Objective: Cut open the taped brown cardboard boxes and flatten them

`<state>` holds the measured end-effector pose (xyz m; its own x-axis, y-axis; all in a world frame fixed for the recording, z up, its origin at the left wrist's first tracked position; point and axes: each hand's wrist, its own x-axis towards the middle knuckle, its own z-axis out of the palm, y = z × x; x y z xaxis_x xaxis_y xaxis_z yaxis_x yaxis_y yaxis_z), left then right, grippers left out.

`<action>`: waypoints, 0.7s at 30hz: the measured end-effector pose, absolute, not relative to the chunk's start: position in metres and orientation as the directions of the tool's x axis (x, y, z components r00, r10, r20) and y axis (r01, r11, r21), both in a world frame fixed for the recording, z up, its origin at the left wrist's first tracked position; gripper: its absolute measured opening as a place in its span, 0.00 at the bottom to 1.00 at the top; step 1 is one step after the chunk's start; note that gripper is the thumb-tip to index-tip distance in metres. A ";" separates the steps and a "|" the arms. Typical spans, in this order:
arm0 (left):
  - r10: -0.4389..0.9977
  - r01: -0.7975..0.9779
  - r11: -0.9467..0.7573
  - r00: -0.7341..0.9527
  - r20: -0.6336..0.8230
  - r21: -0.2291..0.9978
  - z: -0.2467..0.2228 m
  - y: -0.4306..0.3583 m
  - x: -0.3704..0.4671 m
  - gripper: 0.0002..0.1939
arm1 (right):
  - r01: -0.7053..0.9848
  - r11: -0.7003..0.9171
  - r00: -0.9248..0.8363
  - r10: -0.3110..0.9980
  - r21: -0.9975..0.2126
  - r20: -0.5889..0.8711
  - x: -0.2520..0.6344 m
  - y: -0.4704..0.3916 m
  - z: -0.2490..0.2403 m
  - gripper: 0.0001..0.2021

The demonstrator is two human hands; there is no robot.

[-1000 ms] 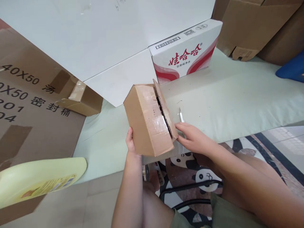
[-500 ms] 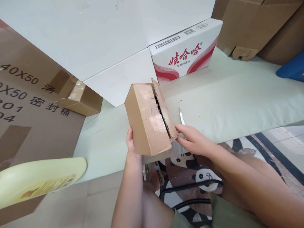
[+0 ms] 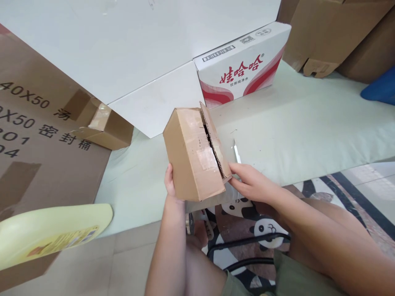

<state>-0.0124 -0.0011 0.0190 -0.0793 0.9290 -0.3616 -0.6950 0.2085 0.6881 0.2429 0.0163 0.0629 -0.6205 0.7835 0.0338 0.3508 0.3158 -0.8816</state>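
Centre frame: my left hand (image 3: 170, 183) grips the box (image 3: 188, 160), right hand (image 3: 251, 181) its flap (image 3: 218, 148); likely light, stiffish; sides hold best.

We look through one camera worn on the person's head, from above and behind the bare left hand (image 3: 170, 181) and the bare right hand (image 3: 253, 181), facing forward and steeply down. We are near enough that both hands, with the brown angular cardboard box (image 3: 188, 160) between them, lie near the middle of our view. Beyond the hands we take in the large white flat-sided box (image 3: 138, 45), cut by the top edge; on our own side of them, we look down onto the olive-green cloth garment (image 3: 304, 273).
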 end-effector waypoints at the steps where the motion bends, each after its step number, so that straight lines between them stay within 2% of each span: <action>1: 0.928 -0.694 0.204 -0.088 -0.362 0.691 0.019 -0.001 -0.013 0.33 | 0.353 0.311 -0.622 0.783 -0.883 0.027 0.243 0.016 0.063 0.08; 6: 0.919 -0.696 0.209 -0.100 -0.381 0.687 0.019 0.000 -0.015 0.28 | 0.337 0.291 -0.631 0.776 -0.896 0.015 0.242 0.016 0.061 0.08; 21: 0.918 -0.678 0.223 -0.096 -0.386 0.700 0.020 -0.001 -0.012 0.31 | 0.371 0.313 -0.629 0.778 -0.875 0.011 0.241 0.014 0.060 0.07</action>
<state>-0.0116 -0.0014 0.0204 -0.0962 0.9175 -0.3859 -0.6780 0.2234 0.7002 0.2414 0.0143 0.0599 -0.6288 0.7775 0.0113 0.3708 0.3125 -0.8745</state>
